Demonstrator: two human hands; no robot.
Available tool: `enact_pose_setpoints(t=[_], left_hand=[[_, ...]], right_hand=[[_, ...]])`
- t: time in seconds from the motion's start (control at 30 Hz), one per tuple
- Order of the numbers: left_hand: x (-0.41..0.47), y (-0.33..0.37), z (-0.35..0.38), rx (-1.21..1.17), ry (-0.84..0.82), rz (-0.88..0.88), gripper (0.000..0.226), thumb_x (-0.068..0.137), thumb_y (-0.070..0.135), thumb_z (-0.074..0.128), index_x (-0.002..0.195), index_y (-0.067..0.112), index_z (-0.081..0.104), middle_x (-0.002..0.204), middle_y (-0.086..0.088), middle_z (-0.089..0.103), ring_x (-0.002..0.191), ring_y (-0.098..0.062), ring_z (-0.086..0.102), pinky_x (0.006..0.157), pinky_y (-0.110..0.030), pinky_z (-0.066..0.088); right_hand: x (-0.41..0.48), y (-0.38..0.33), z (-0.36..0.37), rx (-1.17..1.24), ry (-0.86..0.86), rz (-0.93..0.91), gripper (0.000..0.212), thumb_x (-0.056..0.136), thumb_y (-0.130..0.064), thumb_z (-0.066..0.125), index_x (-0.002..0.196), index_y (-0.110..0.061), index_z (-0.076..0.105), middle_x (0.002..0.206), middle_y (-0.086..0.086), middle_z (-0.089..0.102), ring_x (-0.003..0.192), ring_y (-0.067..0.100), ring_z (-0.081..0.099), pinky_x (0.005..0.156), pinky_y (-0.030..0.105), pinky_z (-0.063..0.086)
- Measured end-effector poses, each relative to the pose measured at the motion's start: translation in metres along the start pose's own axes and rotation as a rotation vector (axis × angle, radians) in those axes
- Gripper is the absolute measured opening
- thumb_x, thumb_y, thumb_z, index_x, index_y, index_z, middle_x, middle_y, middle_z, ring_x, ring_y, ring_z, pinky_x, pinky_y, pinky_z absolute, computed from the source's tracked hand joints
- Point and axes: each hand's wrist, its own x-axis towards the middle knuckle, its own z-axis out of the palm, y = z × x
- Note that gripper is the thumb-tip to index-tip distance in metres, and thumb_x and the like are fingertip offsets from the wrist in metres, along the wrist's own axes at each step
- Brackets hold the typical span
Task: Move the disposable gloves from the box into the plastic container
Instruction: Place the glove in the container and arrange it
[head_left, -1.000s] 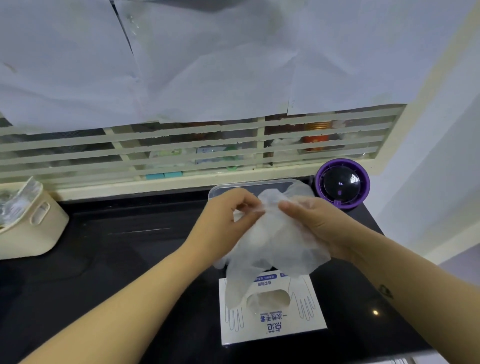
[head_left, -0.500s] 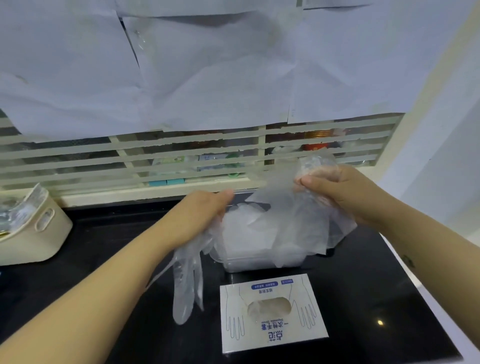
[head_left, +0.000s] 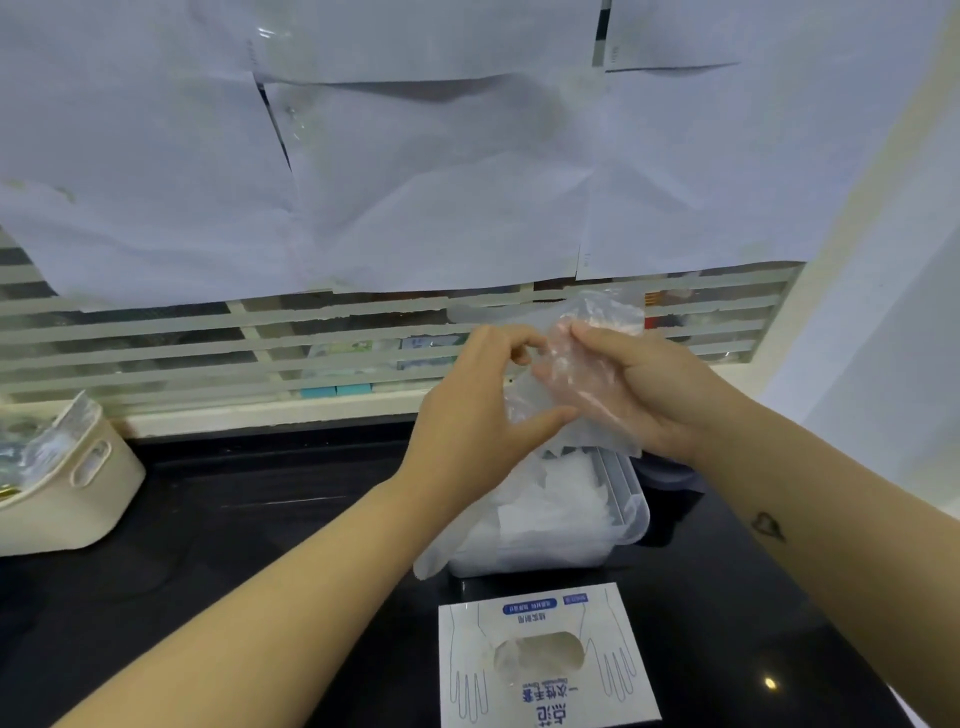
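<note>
A white glove box (head_left: 545, 660) with an oval opening lies flat at the counter's near edge. Behind it stands a clear plastic container (head_left: 631, 512) holding several crumpled gloves. Above the container, both hands hold a bunch of clear disposable gloves (head_left: 582, 384). My right hand (head_left: 649, 395) grips the top of the bunch. My left hand (head_left: 483, 410) pinches its left side with thumb and fingers. A glove end (head_left: 441, 545) hangs down over the container's left front.
A cream basket (head_left: 67, 483) with clear plastic in it sits at the far left on the black counter (head_left: 234, 519). A dark round object (head_left: 670, 475) is partly hidden behind the container. A slatted window and paper sheets rise behind.
The hands have come together above the container, gathering the gloves into a tighter bunch. The glove that dangled from my left hand now hangs lower, by the container's front.
</note>
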Motion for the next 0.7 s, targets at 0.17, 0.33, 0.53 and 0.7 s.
enact_pose_setpoints(t=[0.17,0.33,0.53,0.7], left_hand=[[0.004,-0.007,0.000,0.142,0.065,0.212,0.029,0.084,0.048,0.059,0.106,0.029,0.062,0.108,0.014,0.039,0.068,-0.008,0.048,0.055,-0.019,0.044],[0.004,-0.017,-0.001,0.137,0.122,0.427,0.018,0.089,0.033,0.061,0.086,0.017,0.069,0.101,0.009,0.051,0.063,-0.012,0.052,0.052,-0.025,0.045],[-0.017,-0.045,-0.002,0.225,-0.471,0.238,0.015,0.093,0.036,0.060,0.095,0.025,0.070,0.096,0.016,0.065,0.073,0.002,0.054,0.073,-0.023,0.052],[-0.022,-0.066,-0.010,-0.046,-0.741,-0.356,0.018,0.091,0.048,0.058,0.104,0.037,0.066,0.091,0.033,0.063,0.076,0.021,0.054,0.078,-0.009,0.044]], right_hand=[[0.002,-0.006,0.004,0.205,-0.001,0.137,0.022,0.101,-0.018,0.044,0.099,-0.004,0.061,0.099,0.020,0.071,0.091,0.026,0.071,0.069,0.036,0.061],[0.013,-0.013,0.001,0.240,0.024,0.136,0.021,0.101,-0.018,0.045,0.099,-0.007,0.063,0.102,0.017,0.071,0.088,0.027,0.072,0.064,0.040,0.060],[0.038,-0.022,-0.004,0.233,0.051,0.089,0.019,0.099,-0.014,0.046,0.092,-0.004,0.061,0.108,0.021,0.069,0.093,0.032,0.071,0.078,0.048,0.057],[0.052,-0.018,-0.001,0.165,-0.016,0.166,0.015,0.092,-0.015,0.052,0.086,-0.007,0.064,0.111,0.019,0.069,0.098,0.030,0.070,0.079,0.048,0.058]])
